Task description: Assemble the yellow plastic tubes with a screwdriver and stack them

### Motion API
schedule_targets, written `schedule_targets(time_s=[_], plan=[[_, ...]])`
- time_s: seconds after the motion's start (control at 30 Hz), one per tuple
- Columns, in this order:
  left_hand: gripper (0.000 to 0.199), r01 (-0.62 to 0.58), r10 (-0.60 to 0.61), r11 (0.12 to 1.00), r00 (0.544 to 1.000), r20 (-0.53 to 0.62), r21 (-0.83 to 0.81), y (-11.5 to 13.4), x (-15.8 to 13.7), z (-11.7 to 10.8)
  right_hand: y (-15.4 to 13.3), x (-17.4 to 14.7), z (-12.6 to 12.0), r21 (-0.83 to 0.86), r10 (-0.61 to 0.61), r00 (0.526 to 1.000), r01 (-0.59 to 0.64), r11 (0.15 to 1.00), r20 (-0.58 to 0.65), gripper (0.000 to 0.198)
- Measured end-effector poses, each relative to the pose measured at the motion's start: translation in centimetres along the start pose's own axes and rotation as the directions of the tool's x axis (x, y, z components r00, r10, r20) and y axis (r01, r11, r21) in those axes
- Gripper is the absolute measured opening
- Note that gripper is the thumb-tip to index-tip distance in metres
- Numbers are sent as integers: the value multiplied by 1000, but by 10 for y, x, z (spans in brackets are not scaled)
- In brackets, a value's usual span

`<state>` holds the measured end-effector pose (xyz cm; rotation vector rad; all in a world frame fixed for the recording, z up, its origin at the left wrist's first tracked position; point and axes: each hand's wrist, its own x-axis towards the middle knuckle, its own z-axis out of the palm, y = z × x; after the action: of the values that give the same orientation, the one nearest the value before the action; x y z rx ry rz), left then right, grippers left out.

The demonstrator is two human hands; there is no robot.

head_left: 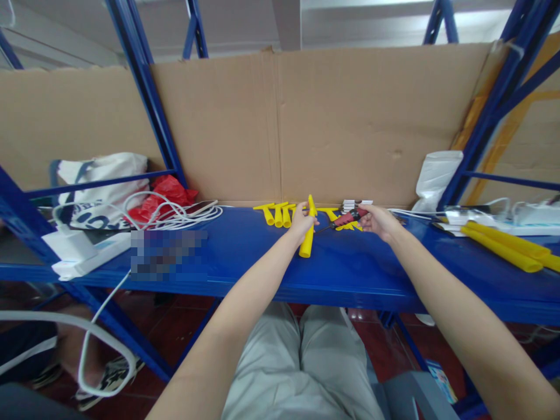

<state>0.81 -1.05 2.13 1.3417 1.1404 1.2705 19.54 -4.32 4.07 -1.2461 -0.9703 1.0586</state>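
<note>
My left hand [300, 220] is closed around a yellow T-shaped plastic piece [307, 244], its tube end pointing down toward me. In my right hand [371, 219] is a screwdriver [346, 218] with a red and black handle. Its thin dark shaft points left at the yellow piece; whether the tip touches it I cannot tell. Several similar yellow T-shaped pieces [278, 216] lie just left of my left hand. More small yellow parts [350, 226] are partly hidden near the screwdriver, with small white pieces [350, 204] behind them.
The blue shelf table [245, 256] has a cardboard wall [341, 122] at its back. At left are a power strip [94, 256], coiled white cables [184, 216], a red plastic bag [168, 192] and a canvas bag [109, 201]. Long yellow tubes [503, 248] lie at right.
</note>
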Motion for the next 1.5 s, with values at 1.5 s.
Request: schedule_targets(time_s=[1.5], plan=[[52, -26, 25, 977, 1000, 6, 210, 0, 10, -8, 12, 11, -8, -831, -268, 937, 329, 449, 226, 21]])
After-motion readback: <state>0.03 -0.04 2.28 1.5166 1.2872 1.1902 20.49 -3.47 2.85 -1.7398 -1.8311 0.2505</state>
